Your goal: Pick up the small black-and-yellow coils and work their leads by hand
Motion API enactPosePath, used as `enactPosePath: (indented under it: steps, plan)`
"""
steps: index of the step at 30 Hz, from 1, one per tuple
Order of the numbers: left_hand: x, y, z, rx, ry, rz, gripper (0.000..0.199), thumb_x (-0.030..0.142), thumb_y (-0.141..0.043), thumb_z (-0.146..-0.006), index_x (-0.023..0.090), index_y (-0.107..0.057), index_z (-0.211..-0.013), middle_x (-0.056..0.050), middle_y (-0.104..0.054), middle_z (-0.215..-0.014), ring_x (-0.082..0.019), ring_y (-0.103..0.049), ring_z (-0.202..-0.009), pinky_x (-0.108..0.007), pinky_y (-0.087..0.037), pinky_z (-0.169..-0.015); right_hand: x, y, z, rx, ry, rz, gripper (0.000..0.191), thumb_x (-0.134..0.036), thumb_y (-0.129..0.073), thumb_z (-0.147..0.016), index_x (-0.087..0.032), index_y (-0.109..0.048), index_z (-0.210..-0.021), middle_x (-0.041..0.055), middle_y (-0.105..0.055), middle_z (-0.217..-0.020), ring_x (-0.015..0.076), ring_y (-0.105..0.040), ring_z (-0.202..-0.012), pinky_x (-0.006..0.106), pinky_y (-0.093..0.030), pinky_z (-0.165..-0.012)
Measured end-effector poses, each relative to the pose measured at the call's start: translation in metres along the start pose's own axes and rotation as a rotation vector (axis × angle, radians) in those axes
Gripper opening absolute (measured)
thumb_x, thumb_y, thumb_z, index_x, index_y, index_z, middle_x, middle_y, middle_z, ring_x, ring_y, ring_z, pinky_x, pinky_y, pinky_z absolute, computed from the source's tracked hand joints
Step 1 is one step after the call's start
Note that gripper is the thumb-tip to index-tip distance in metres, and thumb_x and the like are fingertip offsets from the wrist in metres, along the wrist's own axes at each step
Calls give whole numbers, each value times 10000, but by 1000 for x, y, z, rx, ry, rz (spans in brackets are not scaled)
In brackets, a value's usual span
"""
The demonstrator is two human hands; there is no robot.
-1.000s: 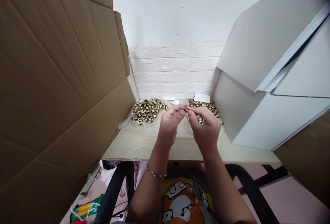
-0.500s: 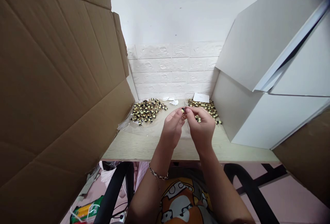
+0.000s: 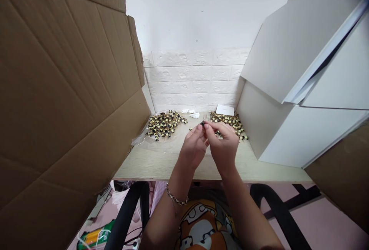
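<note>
A small black-and-yellow wound coil part [image 3: 202,123] with thin wire leads sits between the fingertips of both hands, above the middle of the table. My left hand [image 3: 191,148] is closed, its thumb and fingers pinching the part from the left. From the other side, the thumb and forefinger of my right hand [image 3: 224,144] grip the same part. Fingers cover most of it. A heap of similar coil parts [image 3: 163,124] lies on the left, beyond my left hand. Another heap [image 3: 235,122] lies at the right, partly behind my right hand.
Clear plastic sheeting [image 3: 180,142] covers part of the pale table [image 3: 144,163]. A white card [image 3: 225,110] rests on the right heap, and crumpled white paper [image 3: 194,115] lies at the back. Cardboard [image 3: 72,88] walls the left; white boxes [image 3: 271,50] stand right.
Both hands have shifted slightly left with the coil part. It has turned between the fingertips, so its dark side shows now instead of the yellow.
</note>
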State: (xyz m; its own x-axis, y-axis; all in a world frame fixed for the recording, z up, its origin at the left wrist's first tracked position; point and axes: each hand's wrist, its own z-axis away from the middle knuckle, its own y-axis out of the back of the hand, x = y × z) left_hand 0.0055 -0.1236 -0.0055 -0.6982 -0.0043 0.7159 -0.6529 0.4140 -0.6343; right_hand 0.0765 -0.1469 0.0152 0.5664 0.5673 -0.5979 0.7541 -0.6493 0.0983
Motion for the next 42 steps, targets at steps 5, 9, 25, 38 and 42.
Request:
enactPosePath:
  steps: [5, 9, 25, 38, 42]
  plan:
    - [0, 1, 0, 15, 60, 118, 243, 382, -503, -764, 171, -579, -860, -19, -597, -871, -100, -534, -877, -217, -401, -779, -1, 0, 1, 0, 10, -1, 104, -255, -544, -729, -217, -641, -720, -2, -650, -703, 121, -559, -658, 324, -394, -745]
    - [-1, 2, -1, 15, 73, 149, 230, 369, -514, -762, 177, -586, -866, -11, -606, -881, -93, -537, -878, -203, -407, -772, 2, -2, 1, 6, 10, 3, 99, -254, -549, -723, -213, -639, -709, -6, -642, -680, 119, -556, -644, 321, -393, -745]
    - [29, -18, -26, -4, -147, 88, 180, 254, -479, -796, 134, -587, -875, -50, -593, -875, -140, -545, -907, -268, -398, -815, -5, -20, -32, 118, 12, -219, 141, -292, -533, -737, -209, -640, -772, 4, -654, -739, 130, -587, -694, 342, -443, -747]
    - [20, -13, -15, 389, -681, -600, 161, 290, -524, -753, 145, -583, -789, -30, -555, -800, -105, -513, -789, -238, -409, -735, -2, -16, -19, 98, 225, -44, 85, -167, -524, -726, -182, -607, -729, -9, -594, -617, 96, -497, -581, 275, -419, -645]
    - [16, -9, -14, 442, -815, -773, 144, 275, -516, -757, 144, -570, -777, -28, -532, -774, -104, -497, -747, -241, -405, -701, -1, -16, -16, 104, 253, -25, 76, -139, -524, -708, -178, -589, -714, -11, -592, -617, 94, -504, -580, 274, -415, -654]
